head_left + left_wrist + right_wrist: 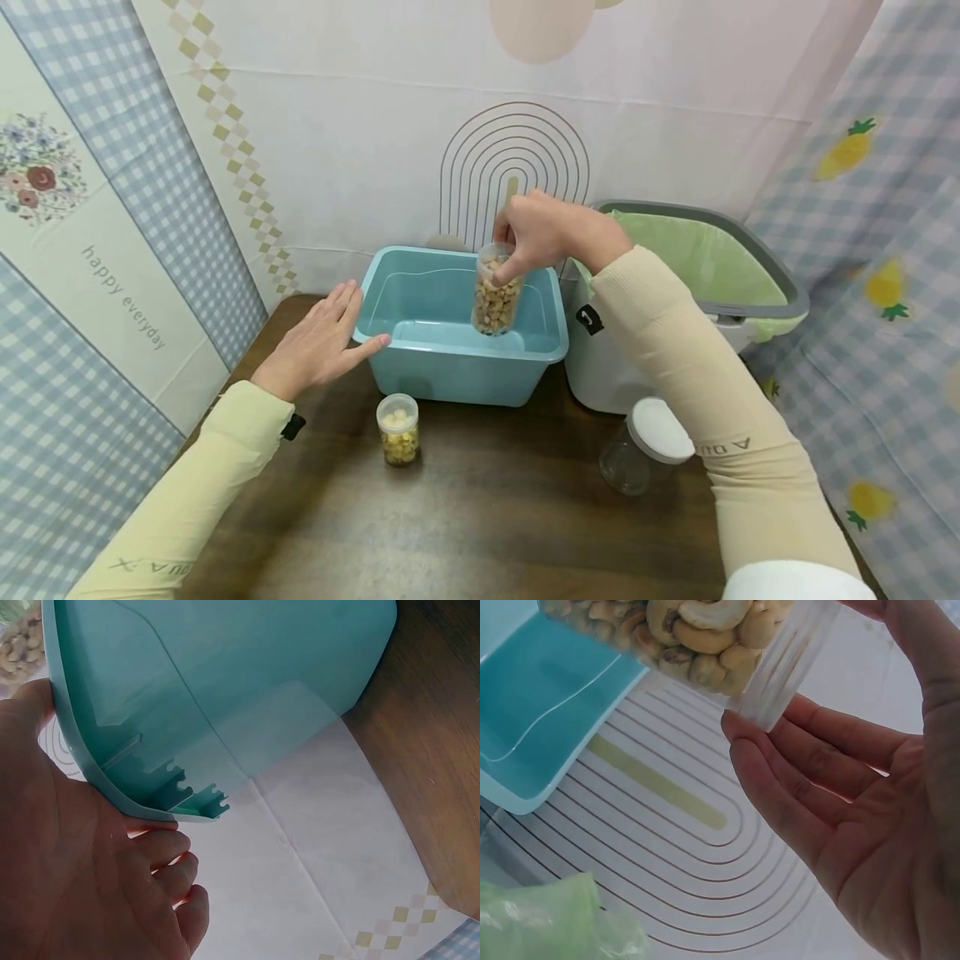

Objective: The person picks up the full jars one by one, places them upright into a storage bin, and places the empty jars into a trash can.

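The cashew jar (pixel 496 293) is being pinched at its rim by the right hand (pixel 542 232) over the teal bin (pixel 457 367); the bin's rim is being steadied by the left hand (pixel 321 342), fingers straight. Lowering upright is advised.

Fingers (pixel 780 761) on cashew jar (pixel 705 637)

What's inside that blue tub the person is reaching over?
The blue tub looks bare where its bottom shows. The right hand holds a clear jar of cashews over it, hiding part of the bottom; the near wall hides the front strip.
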### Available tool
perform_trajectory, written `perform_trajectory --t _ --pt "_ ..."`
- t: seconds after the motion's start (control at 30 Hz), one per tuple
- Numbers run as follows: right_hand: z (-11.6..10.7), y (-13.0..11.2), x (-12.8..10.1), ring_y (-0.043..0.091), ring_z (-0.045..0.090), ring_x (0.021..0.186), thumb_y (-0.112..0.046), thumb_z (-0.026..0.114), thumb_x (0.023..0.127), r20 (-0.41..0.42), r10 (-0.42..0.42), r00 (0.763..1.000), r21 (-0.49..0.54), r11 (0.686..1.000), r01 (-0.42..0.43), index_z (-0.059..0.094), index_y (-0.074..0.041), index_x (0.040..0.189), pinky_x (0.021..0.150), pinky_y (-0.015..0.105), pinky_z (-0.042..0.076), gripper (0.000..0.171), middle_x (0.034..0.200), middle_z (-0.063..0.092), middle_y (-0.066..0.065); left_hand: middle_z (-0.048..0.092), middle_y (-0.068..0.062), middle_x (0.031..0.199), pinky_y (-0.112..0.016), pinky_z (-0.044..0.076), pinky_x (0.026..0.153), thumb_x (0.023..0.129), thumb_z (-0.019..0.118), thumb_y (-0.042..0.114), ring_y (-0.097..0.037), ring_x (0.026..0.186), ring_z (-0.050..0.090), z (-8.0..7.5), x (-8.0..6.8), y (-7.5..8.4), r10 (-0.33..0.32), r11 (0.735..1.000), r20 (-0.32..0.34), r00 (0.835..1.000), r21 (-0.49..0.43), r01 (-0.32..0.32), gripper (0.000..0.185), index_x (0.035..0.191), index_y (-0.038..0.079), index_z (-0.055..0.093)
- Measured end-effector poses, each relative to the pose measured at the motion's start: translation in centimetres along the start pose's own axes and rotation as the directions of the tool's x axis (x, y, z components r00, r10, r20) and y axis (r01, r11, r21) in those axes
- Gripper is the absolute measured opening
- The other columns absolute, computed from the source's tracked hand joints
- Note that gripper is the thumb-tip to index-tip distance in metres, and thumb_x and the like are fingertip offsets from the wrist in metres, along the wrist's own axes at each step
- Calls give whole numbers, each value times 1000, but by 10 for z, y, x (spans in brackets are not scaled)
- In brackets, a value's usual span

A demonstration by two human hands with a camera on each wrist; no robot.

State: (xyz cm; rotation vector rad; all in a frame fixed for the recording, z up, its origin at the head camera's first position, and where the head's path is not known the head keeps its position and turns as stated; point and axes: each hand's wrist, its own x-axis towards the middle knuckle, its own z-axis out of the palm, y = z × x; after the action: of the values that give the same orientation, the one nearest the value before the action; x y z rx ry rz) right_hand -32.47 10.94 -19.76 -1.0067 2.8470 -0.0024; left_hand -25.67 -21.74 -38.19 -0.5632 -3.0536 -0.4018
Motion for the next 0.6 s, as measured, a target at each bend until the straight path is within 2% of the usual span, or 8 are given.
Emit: perform_trajectory --t 0.13,0.33,0.6 --pt "6 8 12 20 54 86 -39 83 83 32 38 999 13 999 -38 76 -5 113 72 31 48 46 98 68 7 1 -25 177 -60 10 134 107 38 67 -42 166 4 0 0 -1 2 1000 0 1000 -5 -2 100 167 -6 7" --pt "25 25 31 20 52 85 -32 85 84 50 55 997 55 997 -58 75 -5 110 72 32 46 39 93 63 6 0 -25 177 -60 10 134 107 38 67 -42 166 4 3 0 -1 -16 1000 1 1000 -14 16 100 167 -6 6" --pt "56 44 53 25 56 99 -25 86 85 77 100 992 107 988 -108 73 -6 120 84 38 52 43 113 67 12 1 -25 177 -60 9 134 107 40 67 -42 166 4 7 -1 1 -28 999 -4 1000 -27 27 100 167 -6 7"
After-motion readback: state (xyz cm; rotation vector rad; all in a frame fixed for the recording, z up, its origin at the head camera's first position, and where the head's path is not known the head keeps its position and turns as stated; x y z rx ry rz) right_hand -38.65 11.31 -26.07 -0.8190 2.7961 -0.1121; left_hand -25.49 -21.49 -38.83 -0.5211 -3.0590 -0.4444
